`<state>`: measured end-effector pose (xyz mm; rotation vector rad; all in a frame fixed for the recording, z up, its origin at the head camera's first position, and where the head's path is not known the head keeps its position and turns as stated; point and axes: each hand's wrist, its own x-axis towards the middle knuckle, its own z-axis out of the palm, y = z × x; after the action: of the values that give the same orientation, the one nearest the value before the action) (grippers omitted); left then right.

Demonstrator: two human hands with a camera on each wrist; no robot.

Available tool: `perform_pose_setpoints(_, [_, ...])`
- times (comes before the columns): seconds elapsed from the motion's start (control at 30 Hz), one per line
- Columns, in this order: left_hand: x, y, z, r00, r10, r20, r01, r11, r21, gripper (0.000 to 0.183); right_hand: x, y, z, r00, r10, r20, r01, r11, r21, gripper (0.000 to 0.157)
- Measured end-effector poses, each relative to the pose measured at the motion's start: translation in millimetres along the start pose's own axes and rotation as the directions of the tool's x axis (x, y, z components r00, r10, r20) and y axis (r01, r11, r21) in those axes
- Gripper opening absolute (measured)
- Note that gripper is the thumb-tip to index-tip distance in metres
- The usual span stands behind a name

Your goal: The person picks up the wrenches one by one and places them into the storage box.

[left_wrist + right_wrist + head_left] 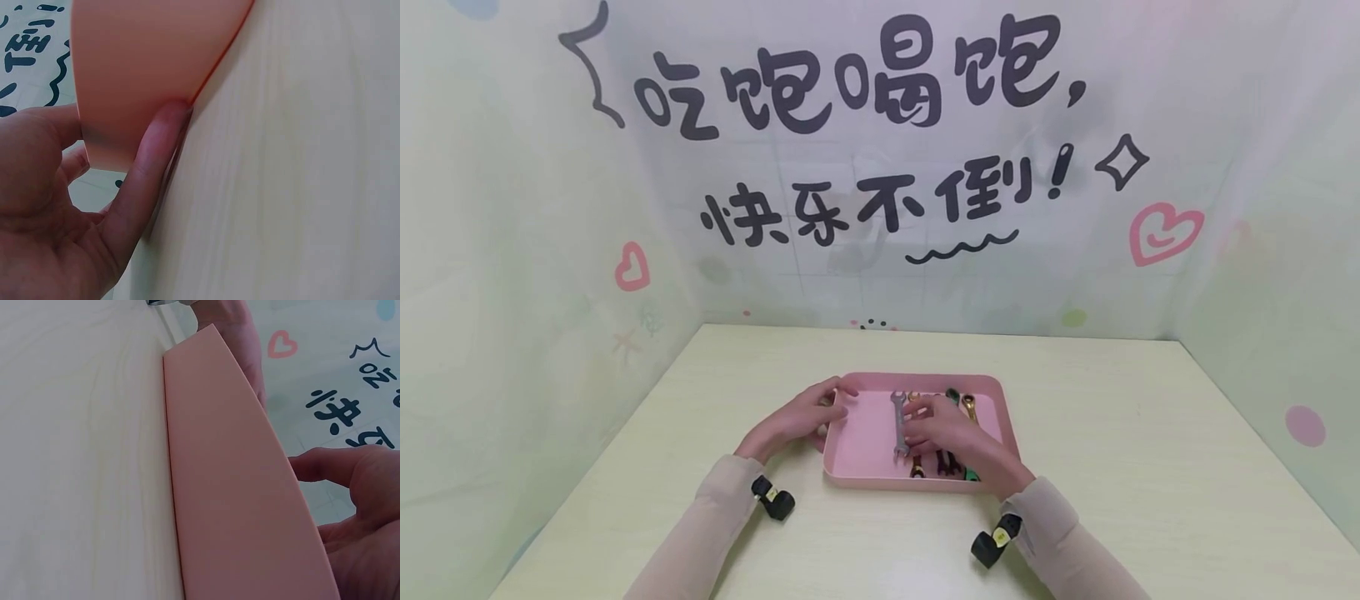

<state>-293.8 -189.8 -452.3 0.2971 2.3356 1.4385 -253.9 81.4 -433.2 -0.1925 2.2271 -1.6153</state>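
A pink tray point(865, 482) lies on the table with several wrenches in its right half. My left hand point(797, 417) grips the tray's left side; in the left wrist view its thumb point(156, 144) presses low on the outer wall while fingers reach past the rim. Over the wrenches is my right hand point(947, 429), its spread, slightly bent fingers beside a silver wrench point(900, 433); whether they touch it cannot be told. A gold wrench point(970, 407) and a green-headed wrench point(953, 395) show beyond that hand, which hides their middles. The tray wall covers its fingertips in the right wrist view.
The pale wooden table point(1112, 433) extends around the tray. Light printed curtains point(850, 292) with black lettering hang behind it and at both sides. A small black camera is strapped at each wrist.
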Motion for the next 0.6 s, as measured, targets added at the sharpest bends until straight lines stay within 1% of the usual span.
perform_pose_setpoints(0.33, [2.1,-3.3,1.4,1.0,-0.008,-0.005,0.008,1.0,-0.005,0.037,-10,-5,-4.4,0.996,-0.008,0.085,0.004,0.999,0.042,0.047])
perform_pose_setpoints(0.5, [2.2,-3.5,1.6,1.0,-0.007,-0.007,0.006,1.0,-0.007,0.037,-12,-7,-8.2,0.996,-0.023,0.083,0.021,0.999,0.033,0.052])
perform_pose_setpoints(0.6, [2.4,-3.5,1.5,1.0,-0.005,-0.005,0.005,1.0,-0.005,0.037,-12,-8,-12.3,0.995,-0.046,0.094,0.044,0.999,0.024,0.05])
